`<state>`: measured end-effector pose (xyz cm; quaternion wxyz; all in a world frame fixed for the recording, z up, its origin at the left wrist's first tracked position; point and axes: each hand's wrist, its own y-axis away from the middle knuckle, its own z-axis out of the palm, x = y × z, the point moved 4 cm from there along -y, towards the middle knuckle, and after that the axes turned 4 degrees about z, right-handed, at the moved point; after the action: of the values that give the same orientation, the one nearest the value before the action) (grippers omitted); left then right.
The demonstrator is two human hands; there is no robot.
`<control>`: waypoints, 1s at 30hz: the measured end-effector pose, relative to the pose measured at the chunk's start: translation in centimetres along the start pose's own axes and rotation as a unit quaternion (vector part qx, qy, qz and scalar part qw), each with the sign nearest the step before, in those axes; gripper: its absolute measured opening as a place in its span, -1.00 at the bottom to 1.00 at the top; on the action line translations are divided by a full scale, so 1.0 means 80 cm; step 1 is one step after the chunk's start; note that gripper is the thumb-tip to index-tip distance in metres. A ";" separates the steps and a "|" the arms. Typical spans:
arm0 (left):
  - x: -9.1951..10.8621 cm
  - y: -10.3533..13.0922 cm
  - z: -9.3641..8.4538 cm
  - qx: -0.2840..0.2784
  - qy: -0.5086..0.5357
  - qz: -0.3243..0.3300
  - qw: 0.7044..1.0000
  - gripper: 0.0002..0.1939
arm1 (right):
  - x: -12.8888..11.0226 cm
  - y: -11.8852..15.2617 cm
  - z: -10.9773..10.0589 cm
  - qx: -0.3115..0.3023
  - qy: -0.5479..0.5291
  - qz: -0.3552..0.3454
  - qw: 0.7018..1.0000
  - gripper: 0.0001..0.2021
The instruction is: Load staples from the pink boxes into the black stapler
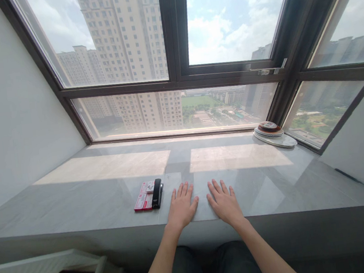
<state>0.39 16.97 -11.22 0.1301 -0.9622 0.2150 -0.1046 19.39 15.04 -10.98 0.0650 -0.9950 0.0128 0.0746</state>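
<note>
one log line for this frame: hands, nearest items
left hand: palm down on windowsill | right hand: palm down on windowsill | beside left hand: black stapler, red-and-white boxes

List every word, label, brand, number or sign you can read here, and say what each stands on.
No text is legible.
Flat, rectangular red-and-white boxes: printed labels, too small and blurred to read.
Long black stapler: a faint pale mark towards its near end, too small to read.

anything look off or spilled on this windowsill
Nothing looks spilled or damaged. The stapler and small boxes sit beside the left hand; only the round stack at far right looks uneven, its bottom piece jutting out.
</note>
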 end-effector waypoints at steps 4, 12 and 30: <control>0.000 0.000 0.000 0.000 0.001 0.001 1.000 -0.41 | 0.000 0.001 -0.002 -0.003 0.001 0.005 1.000 -0.41; 0.000 -0.001 0.000 -0.003 0.001 0.000 1.000 -0.41 | 0.000 -0.001 -0.001 -0.005 0.000 0.006 1.000 -0.40; -0.001 0.000 0.001 0.008 0.004 0.001 1.000 -0.41 | 0.001 -0.001 0.000 0.002 -0.001 0.003 1.000 -0.40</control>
<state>0.36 17.00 -11.29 0.1374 -0.9605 0.2154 -0.1100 19.45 15.09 -10.99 0.0663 -0.9948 0.0160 0.0761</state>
